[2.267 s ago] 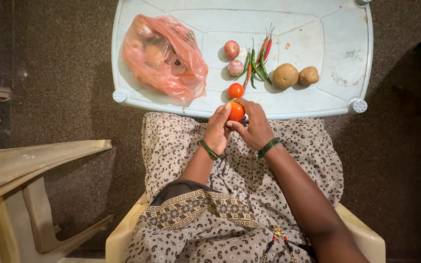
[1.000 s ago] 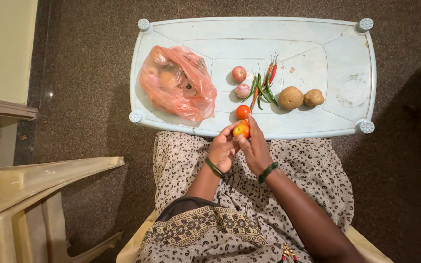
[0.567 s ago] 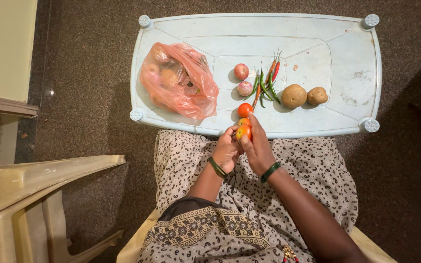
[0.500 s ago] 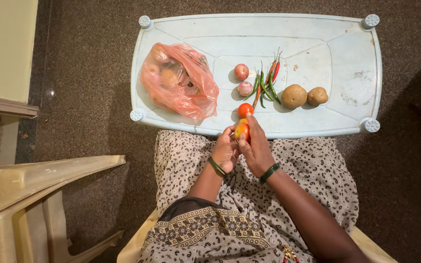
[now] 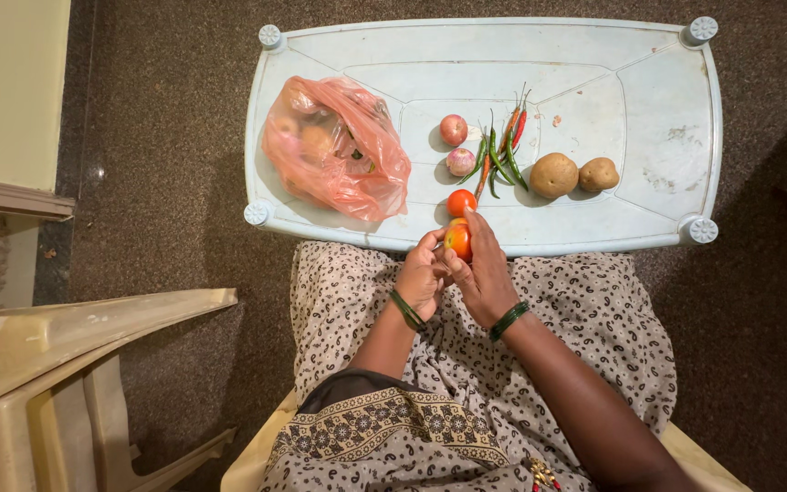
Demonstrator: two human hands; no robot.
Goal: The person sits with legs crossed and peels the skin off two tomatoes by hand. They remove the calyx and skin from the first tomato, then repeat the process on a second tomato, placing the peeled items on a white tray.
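Held tomato sits just below frame centre, at the near edge of the pale blue plastic table, pinched between both hands over the lap. Left hand cups it from the left, fingertips on its lower-left side; right hand closes on it from the right, index finger running up over its top. Both hands are closed on the tomato, neither slack.

Versus 0.5 s ago: almost no change. Tomato is at the same spot between the hands and the grip looks the same; table contents have only drifted slightly in frame. Versus 2.3 s ago: view has shifted, and the whole table is now in frame.

A second tomato lies on the table just above the held one, close to the right index fingertip; can't tell whether they touch. Above it are two onions, then chillies and two potatoes to the right. Pink plastic bag is upper left on the table.
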